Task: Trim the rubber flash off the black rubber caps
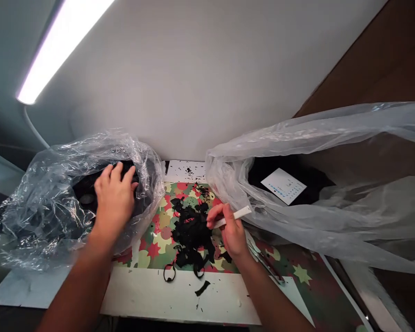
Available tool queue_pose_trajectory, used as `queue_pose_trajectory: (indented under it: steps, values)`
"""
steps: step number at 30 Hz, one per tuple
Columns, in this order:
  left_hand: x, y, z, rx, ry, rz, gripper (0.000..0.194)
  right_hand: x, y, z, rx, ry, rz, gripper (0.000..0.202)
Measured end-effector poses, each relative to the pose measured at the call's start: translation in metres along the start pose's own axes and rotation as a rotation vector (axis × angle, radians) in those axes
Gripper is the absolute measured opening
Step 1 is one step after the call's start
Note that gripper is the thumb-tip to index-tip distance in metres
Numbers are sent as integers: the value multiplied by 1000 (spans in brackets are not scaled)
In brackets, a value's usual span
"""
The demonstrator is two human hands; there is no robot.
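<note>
My left hand [115, 196] is over the mouth of a clear plastic bag [51, 184], fingers spread and curved down, gripping nothing visible. Dark items [86, 191] lie inside this bag, just below the fingers; their kind is hard to make out. In my right hand [231, 230] is a slim white pen-like tool [242, 212], its outer end pointing up to the right. That hand is closed around it, beside a heap of black scraps [192, 230] on the patterned table cover [164, 230]. The tool's other end is hidden by the fingers.
To the right, another clear plastic bag [228, 161] holds black material [266, 170] and a white card with writing [283, 186]. Metal scissors or a similar tool [263, 258] lie partly behind my right forearm. A black ring [169, 273] sits near the front. A lit tube lamp [62, 46] hangs upper left.
</note>
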State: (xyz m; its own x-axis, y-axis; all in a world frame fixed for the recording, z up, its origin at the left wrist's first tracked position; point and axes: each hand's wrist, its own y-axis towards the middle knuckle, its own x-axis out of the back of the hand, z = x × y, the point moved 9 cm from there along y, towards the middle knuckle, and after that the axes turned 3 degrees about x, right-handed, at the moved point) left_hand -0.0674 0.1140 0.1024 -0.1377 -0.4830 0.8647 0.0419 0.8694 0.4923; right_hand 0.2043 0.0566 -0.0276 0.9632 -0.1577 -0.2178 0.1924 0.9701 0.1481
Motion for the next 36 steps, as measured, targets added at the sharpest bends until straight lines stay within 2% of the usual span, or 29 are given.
queue_pose_trajectory:
  steps: [2,4,5,6,8,12,14,18,21,23,28,36]
  values:
    - [-10,-23,-46,-175,-212,60,23,0,2,9,96,-50,10,62]
    - [-36,-60,-104,-428,-497,347,17,1,2,21,205,-136,11,62]
    - [-47,-80,-126,-508,-592,476,15,2,0,25,248,-177,6,62]
    - [-57,-96,-142,-550,-637,551,12,4,-1,28,277,-211,-1,63]
    - [-77,-113,-153,-504,-645,604,8,8,-3,28,277,-239,4,66]
    - [-101,-117,-138,-363,-639,620,35,9,-3,22,211,-198,64,72]
    - [-104,-113,-126,-318,-648,625,39,8,-1,26,236,-217,70,59]
    - [-100,-103,-108,-234,-661,601,39,0,-5,45,410,-387,31,12]
    - [-90,-89,-90,-105,-763,490,46,-8,-13,51,485,-418,35,11]
    - [-85,-83,-81,-44,-844,429,53,-18,-19,52,523,-439,99,13]
    - [-85,-85,-80,-36,-886,467,77,-43,-31,55,687,-525,297,12]
    - [-75,-89,-88,-162,-852,389,84,-59,-42,53,864,-753,327,18]
